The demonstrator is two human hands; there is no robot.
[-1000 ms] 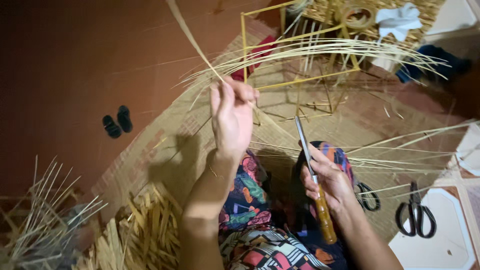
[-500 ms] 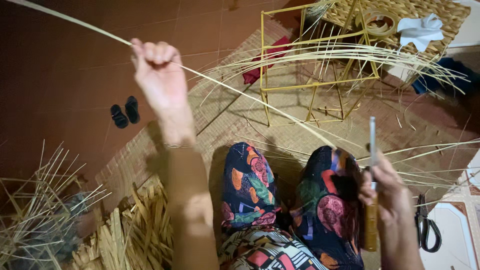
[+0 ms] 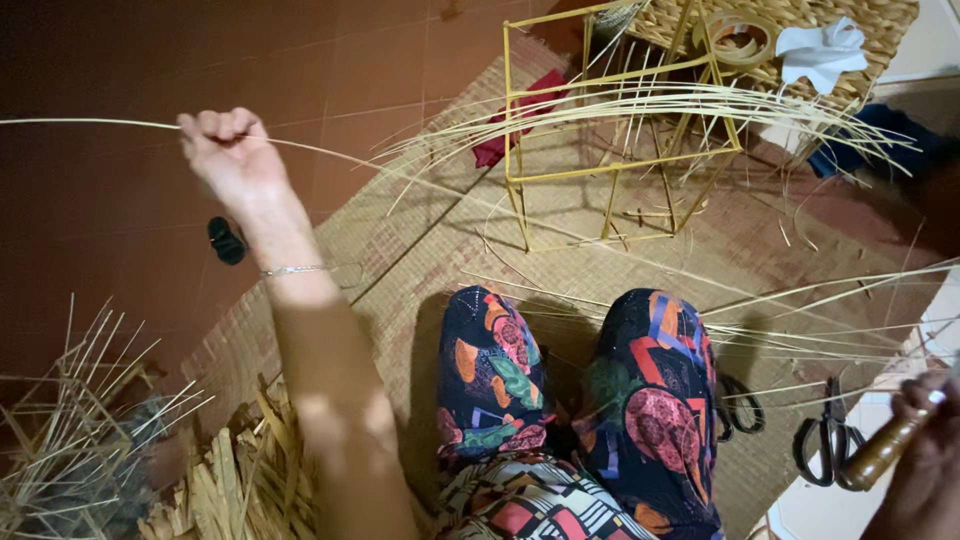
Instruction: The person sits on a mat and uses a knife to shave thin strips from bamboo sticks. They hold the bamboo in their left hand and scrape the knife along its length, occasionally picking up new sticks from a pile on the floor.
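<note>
Keep the left hand (image 3: 228,150), fisted at ten o'clock on the long pale bamboo strip (image 3: 420,180), pulling taut while the right hand (image 3: 925,440), apparently gripping a wooden-handled knife (image 3: 885,450) at four o'clock, stays steady.

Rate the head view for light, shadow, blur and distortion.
Head view: warm, dim light, with the tiled floor falling dark at upper left; the left hand and its strip are sharp; the right hand on the wooden handle is cropped and shaded at the edge; knees shadow the mat; straight lines bend slightly at the margins.
</note>
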